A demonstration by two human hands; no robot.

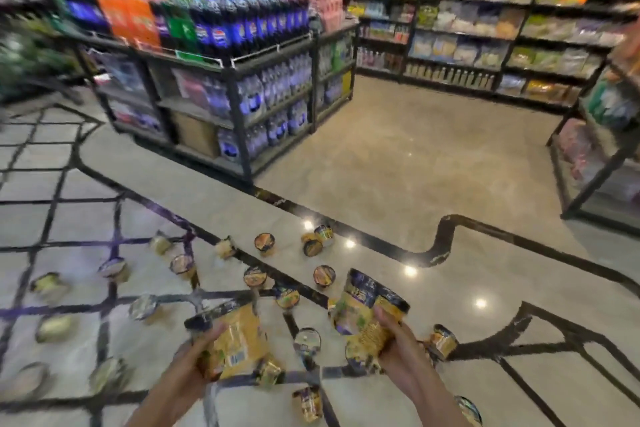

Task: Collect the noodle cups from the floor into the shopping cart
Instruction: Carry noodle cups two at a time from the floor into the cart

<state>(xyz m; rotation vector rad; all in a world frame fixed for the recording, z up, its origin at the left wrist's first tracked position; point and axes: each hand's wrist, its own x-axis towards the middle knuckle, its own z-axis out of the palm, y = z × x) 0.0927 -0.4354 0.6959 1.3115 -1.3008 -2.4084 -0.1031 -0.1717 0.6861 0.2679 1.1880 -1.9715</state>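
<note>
My left hand [194, 354] grips yellow noodle cups [232, 340] held above the shopping cart [86, 166], whose black wire frame fills the lower left of the blurred view. My right hand [398, 347] holds two more yellow noodle cups with dark lids [367, 308]. Several noodle cups lie scattered on the shiny floor, some upright and some tipped, such as one [265, 242], one [324, 276] and one [443, 341]. Others show through the cart's wires at the left [112, 269].
A low black rack of soda and water bottles [214, 55] stands ahead on the left. Tall shelves of packaged goods [485, 17] line the back wall, and another rack [602, 135] stands at the right. Beige floor [415, 156] stretches between them.
</note>
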